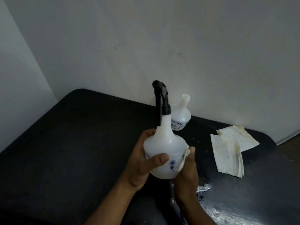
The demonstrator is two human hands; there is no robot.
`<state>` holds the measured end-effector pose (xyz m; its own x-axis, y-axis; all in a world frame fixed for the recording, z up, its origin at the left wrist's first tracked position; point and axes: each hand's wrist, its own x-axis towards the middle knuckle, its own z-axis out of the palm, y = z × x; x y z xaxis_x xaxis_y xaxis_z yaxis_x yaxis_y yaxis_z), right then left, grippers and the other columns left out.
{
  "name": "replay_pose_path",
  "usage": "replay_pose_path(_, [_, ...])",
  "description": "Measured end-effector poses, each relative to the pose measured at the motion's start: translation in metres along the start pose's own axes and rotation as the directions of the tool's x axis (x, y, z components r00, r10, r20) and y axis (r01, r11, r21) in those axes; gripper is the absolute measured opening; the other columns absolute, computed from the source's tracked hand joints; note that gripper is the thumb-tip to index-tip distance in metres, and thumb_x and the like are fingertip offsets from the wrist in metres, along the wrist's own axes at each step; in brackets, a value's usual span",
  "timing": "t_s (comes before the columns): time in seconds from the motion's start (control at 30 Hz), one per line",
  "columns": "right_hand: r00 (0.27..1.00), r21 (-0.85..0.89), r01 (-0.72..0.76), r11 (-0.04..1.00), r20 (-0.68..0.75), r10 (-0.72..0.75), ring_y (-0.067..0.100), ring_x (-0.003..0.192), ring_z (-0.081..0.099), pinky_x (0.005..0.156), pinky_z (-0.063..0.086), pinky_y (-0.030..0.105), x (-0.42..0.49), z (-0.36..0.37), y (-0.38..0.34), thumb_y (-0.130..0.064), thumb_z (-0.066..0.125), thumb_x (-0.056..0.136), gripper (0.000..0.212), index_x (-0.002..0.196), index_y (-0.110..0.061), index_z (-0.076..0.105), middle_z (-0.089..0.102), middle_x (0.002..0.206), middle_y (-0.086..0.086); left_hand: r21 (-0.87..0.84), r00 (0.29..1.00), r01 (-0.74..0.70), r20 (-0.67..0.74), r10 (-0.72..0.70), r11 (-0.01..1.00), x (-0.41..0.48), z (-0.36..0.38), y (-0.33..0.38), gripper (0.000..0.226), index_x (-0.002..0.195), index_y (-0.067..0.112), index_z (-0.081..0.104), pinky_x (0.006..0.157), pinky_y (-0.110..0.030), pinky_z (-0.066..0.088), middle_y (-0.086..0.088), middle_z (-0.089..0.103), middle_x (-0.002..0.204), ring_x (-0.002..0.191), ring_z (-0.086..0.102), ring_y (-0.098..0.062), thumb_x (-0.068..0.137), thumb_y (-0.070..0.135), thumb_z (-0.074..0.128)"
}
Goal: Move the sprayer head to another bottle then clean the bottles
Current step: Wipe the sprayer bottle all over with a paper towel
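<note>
Two white plastic bottles are in view. One bottle is held above the dark counter, tilted slightly, with the single black sprayer head screwed on its neck. The second bottle stands uncapped at one o'clock from the first, against the wall, its printed label partly hidden. The left hand has its grip wrapped around the held bottle's belly, thumb across the front. The right hand pinches a small cloth piece against the bottle's side; its fingers are mostly hidden. One stained folded cloth lies at three o'clock. A wet patch glints at five o'clock, edges unclear.
</note>
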<state>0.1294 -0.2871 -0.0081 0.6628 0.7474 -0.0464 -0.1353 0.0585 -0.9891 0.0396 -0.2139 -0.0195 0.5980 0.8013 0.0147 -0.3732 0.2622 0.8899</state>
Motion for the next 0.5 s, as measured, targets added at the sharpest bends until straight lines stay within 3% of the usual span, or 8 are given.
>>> replay_pose_path(0.03, [0.996, 0.042, -0.093, 0.995, -0.004, 0.093, 0.000, 0.062, 0.071, 0.049, 0.052, 0.013, 0.004, -0.004, 0.005, -0.073, 0.047, 0.079, 0.044, 0.075, -0.040, 0.075, 0.076, 0.069, -0.009, -0.029, 1.000, 0.015, 0.002, -0.015, 0.999, 0.000, -0.001, 0.000, 0.099, 0.128, 0.012, 0.049, 0.080, -0.038, 0.057, -0.011, 0.068, 0.114, 0.104, 0.067, -0.033, 0.048, 0.048, 0.093])
replay_pose_path(0.1, [0.970, 0.015, -0.241, 0.970, 0.024, 0.240, 0.012, 0.073, 0.074, 0.061, 0.059, 0.027, 0.009, -0.009, 0.009, -0.074, 0.046, 0.072, 0.056, 0.081, -0.028, 0.077, 0.078, 0.078, 0.002, -0.094, 0.999, 0.037, 0.029, -0.035, 0.995, -0.002, -0.004, 0.003, 0.091, 0.127, 0.015, 0.054, 0.080, -0.038, 0.057, -0.013, 0.070, 0.114, 0.105, 0.067, -0.034, 0.050, 0.049, 0.091])
replay_pose_path(0.17, [0.952, -0.070, -0.300, 0.951, 0.045, 0.303, 0.012, 0.076, 0.074, 0.066, 0.060, 0.028, 0.011, -0.014, 0.010, -0.065, 0.047, 0.084, 0.043, 0.085, -0.034, 0.076, 0.078, 0.084, -0.002, -0.175, 0.995, 0.077, 0.079, -0.064, 0.982, -0.004, -0.007, 0.005, 0.080, 0.122, 0.021, 0.063, 0.078, -0.039, 0.058, -0.012, 0.072, 0.112, 0.103, 0.069, -0.031, 0.053, 0.052, 0.089])
replay_pose_path(0.23, [0.963, -0.173, -0.232, 0.957, 0.100, 0.251, -0.004, 0.075, 0.070, 0.053, 0.054, 0.011, 0.011, -0.016, 0.009, -0.055, 0.045, 0.095, 0.026, 0.083, -0.056, 0.068, 0.075, 0.087, -0.018, -0.252, 0.992, 0.103, 0.099, -0.080, 0.962, -0.006, -0.008, 0.006, 0.082, 0.123, 0.019, 0.061, 0.075, -0.038, 0.059, -0.011, 0.074, 0.110, 0.101, 0.071, -0.028, 0.055, 0.054, 0.088])
replay_pose_path(0.33, [0.968, -0.171, -0.175, 0.970, 0.153, 0.201, -0.014, 0.078, 0.065, 0.051, 0.048, 0.003, 0.005, -0.014, 0.004, -0.057, 0.045, 0.090, 0.023, 0.083, -0.061, 0.067, 0.073, 0.086, -0.027, -0.320, 0.992, 0.112, 0.098, -0.084, 0.941, -0.005, -0.011, 0.007, 0.089, 0.125, 0.015, 0.055, 0.074, -0.039, 0.059, -0.012, 0.074, 0.110, 0.101, 0.071, -0.030, 0.053, 0.057, 0.087])
replay_pose_path(0.43, [0.991, -0.101, -0.055, 0.993, 0.114, 0.066, -0.007, 0.074, 0.070, 0.053, 0.051, 0.009, 0.006, -0.016, 0.000, -0.064, 0.042, 0.084, 0.028, 0.083, -0.058, 0.069, 0.074, 0.081, -0.025, -0.175, 0.994, 0.097, 0.057, -0.088, 0.980, 0.000, -0.009, 0.014, 0.093, 0.125, 0.017, 0.056, 0.075, -0.039, 0.059, -0.010, 0.074, 0.109, 0.101, 0.071, -0.029, 0.049, 0.061, 0.087])
replay_pose_path(0.5, [0.999, -0.019, -0.025, 1.000, -0.038, 0.024, 0.007, 0.076, 0.072, 0.061, 0.055, 0.025, 0.013, -0.021, 0.000, -0.078, 0.043, 0.072, 0.044, 0.086, -0.049, 0.072, 0.076, 0.081, -0.011, 0.013, 0.997, 0.062, -0.038, -0.062, 0.998, 0.003, -0.009, 0.015, 0.095, 0.121, 0.019, 0.056, 0.073, -0.035, 0.059, -0.006, 0.074, 0.105, 0.097, 0.072, -0.027, 0.043, 0.062, 0.089])
